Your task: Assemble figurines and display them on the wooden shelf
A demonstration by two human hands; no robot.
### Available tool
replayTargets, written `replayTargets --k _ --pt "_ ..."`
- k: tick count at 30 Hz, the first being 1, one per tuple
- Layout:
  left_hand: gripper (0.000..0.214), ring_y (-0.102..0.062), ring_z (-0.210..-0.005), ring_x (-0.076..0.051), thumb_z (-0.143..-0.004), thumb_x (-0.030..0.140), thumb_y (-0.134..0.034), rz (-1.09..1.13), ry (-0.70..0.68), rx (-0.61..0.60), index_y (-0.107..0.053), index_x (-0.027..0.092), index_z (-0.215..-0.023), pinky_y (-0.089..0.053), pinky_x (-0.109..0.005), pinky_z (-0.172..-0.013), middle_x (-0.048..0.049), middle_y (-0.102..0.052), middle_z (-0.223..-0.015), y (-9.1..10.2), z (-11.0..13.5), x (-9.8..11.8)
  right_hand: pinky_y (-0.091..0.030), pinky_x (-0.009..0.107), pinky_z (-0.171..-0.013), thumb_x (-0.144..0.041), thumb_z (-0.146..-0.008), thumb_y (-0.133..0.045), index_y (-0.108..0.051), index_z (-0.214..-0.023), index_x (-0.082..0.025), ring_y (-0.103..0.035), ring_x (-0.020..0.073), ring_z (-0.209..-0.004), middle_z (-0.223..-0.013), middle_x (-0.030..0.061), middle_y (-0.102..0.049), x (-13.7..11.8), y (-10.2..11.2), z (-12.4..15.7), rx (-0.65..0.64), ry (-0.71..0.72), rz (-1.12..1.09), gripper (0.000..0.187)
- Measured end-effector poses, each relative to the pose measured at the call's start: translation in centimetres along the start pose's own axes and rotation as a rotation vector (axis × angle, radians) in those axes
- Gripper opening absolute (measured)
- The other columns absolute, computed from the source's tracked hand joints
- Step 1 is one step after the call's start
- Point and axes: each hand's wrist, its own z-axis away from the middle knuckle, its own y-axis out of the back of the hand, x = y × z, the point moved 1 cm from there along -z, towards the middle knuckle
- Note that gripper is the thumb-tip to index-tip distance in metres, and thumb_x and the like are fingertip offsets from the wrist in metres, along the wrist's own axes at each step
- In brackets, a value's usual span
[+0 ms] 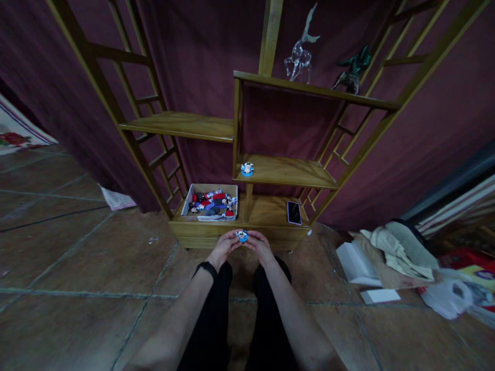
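Note:
My left hand [223,247] and my right hand [259,246] meet in front of a low wooden shelf unit [240,229], both pinching one small figurine on a blue base [242,236]. A black band sits on my left wrist. Behind the hands, on the bottom board, stands a white box [193,198] full of several small red, black and blue figurines. A second figurine on a blue base [246,168] stands on the middle shelf above. A phone [294,212] lies flat on the bottom board to the right.
A glass deer [300,54] and a dark green ornament [353,69] stand on the top shelf. Cloth, white boxes and plastic bags [402,257] are piled on the tiled floor at right. A dark red curtain hangs behind the shelves.

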Motion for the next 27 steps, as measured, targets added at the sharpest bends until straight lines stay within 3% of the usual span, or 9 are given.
replayTargets --k 17,27 --pt "0.016 -0.063 -0.069 -0.011 -0.067 0.008 -0.066 0.021 0.018 0.027 -0.067 0.012 -0.083 -0.049 -0.021 -0.069 -0.0067 -0.069 -0.082 -0.08 -0.15 -0.14 -0.050 0.031 -0.070 -0.036 -0.054 -0.075 -0.063 -0.084 -0.018 -0.062 0.0145 -0.069 -0.077 0.0031 -0.067 -0.21 -0.12 0.08 0.042 -0.069 0.013 0.037" --pt "0.018 -0.062 -0.065 -0.011 -0.070 0.011 -0.064 0.019 0.036 0.055 -0.065 0.012 -0.087 -0.047 -0.019 -0.061 -0.0055 -0.067 -0.076 0.10 -0.14 0.05 -0.048 0.028 -0.067 -0.033 -0.055 -0.074 -0.065 -0.083 -0.020 -0.057 0.0108 -0.064 -0.069 -0.0006 -0.062 -0.53 -0.45 0.33 0.010 -0.075 0.094 0.032"
